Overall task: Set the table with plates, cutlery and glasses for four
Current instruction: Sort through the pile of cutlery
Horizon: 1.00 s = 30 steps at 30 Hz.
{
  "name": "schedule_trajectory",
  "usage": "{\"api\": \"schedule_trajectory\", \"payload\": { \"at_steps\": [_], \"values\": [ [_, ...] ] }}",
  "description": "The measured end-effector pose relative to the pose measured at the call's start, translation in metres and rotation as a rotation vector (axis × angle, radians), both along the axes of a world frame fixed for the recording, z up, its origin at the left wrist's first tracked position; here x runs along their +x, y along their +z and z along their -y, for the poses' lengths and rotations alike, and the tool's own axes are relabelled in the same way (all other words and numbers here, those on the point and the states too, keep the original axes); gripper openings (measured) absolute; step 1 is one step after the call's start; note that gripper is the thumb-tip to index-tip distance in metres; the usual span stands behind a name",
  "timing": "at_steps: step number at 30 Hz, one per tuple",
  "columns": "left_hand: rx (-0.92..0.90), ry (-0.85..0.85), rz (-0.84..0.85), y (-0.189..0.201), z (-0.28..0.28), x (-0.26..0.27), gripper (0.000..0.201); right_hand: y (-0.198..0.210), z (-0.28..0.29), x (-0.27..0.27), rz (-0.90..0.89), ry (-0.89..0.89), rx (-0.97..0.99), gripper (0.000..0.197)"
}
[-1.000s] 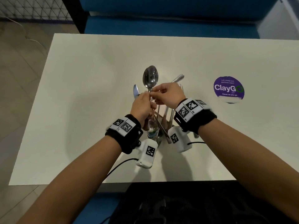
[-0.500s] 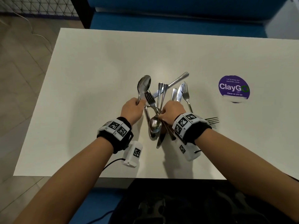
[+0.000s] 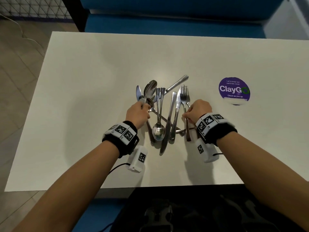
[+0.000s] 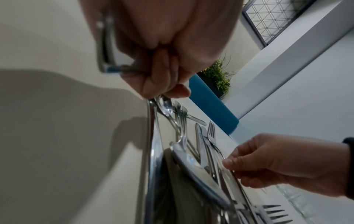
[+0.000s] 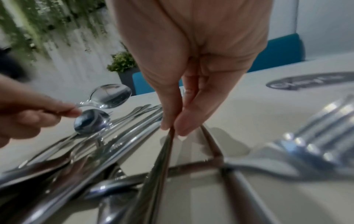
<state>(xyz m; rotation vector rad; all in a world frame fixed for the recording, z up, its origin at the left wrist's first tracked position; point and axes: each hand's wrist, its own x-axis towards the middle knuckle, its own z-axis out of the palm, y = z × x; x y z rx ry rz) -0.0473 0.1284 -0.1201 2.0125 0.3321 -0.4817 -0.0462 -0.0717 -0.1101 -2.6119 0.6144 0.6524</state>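
Observation:
A heap of steel cutlery (image 3: 167, 118) lies fanned out on the white table (image 3: 83, 97), slightly nearer the front edge. My left hand (image 3: 140, 108) is at the heap's left side and grips a spoon (image 3: 150, 88) whose bowl points away; a knife (image 3: 138, 93) lies right beside it. From the right wrist view, that hand (image 5: 63, 110) pinches the spoon (image 5: 109, 95) by its neck. My right hand (image 3: 188, 113) is at the heap's right side, and its thumb and finger (image 5: 172, 128) pinch the handle of a fork (image 3: 184, 96).
A round purple ClayGo sticker (image 3: 234, 89) is on the table to the right of the cutlery. A blue bench (image 3: 167, 22) runs along the far side. Another fork (image 5: 306, 144) lies under my right wrist. Bare tabletop surrounds the heap.
The bundle, held upright by both hands a second ago, now lies on the table. My hands have moved apart: left with the spoon, right to the fork.

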Motion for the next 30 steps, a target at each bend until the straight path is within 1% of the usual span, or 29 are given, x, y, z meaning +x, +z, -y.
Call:
{"api": "schedule_trajectory", "payload": {
  "at_steps": [1,3,5,6,8,10,12,15,20,22,24,27,29,30],
  "values": [
    [-0.005,0.006,0.000,0.001,0.001,0.000,0.024,0.002,-0.002,0.002,0.021,0.028,-0.022,0.030],
    [-0.012,0.019,0.007,0.003,0.000,0.001,0.028,0.008,-0.011,0.006,0.128,0.119,-0.044,0.028],
    [-0.021,0.045,0.007,0.004,-0.001,0.002,0.029,0.014,-0.027,0.013,0.263,0.276,0.001,0.018],
    [-0.020,0.055,0.005,0.004,-0.001,0.003,0.029,0.016,-0.037,0.016,0.299,0.378,0.042,0.016],
    [-0.015,0.057,0.008,0.005,-0.003,0.004,0.029,0.017,-0.056,0.021,0.275,0.616,0.081,0.019],
    [-0.011,0.058,0.015,0.006,-0.005,0.004,0.030,0.017,-0.069,0.024,0.208,0.822,0.017,0.026],
    [-0.014,0.069,0.021,0.007,-0.007,0.004,0.030,0.019,-0.073,0.027,0.168,0.926,-0.070,0.032],
    [-0.039,0.089,0.039,0.006,-0.011,0.005,0.026,0.022,-0.072,0.030,0.148,1.055,-0.187,0.030],
    [-0.062,0.143,0.028,0.003,-0.020,0.007,0.026,0.023,-0.070,0.035,0.067,1.199,-0.272,0.032],
    [-0.068,0.163,0.028,0.003,-0.023,0.007,0.026,0.021,-0.068,0.035,0.058,1.268,-0.264,0.033],
    [-0.079,0.189,0.024,0.003,-0.027,0.006,0.025,0.020,-0.063,0.035,0.082,1.306,-0.212,0.031],
    [-0.108,0.249,0.032,0.001,-0.034,0.006,0.025,0.022,-0.053,0.035,0.210,1.263,-0.061,0.020],
    [-0.139,0.294,0.033,-0.001,-0.039,0.005,0.026,0.020,-0.045,0.036,0.316,1.185,0.020,0.017],
    [-0.162,0.311,0.027,-0.001,-0.041,0.005,0.026,0.020,-0.042,0.035,0.340,1.130,0.037,0.015]
  ]
}}
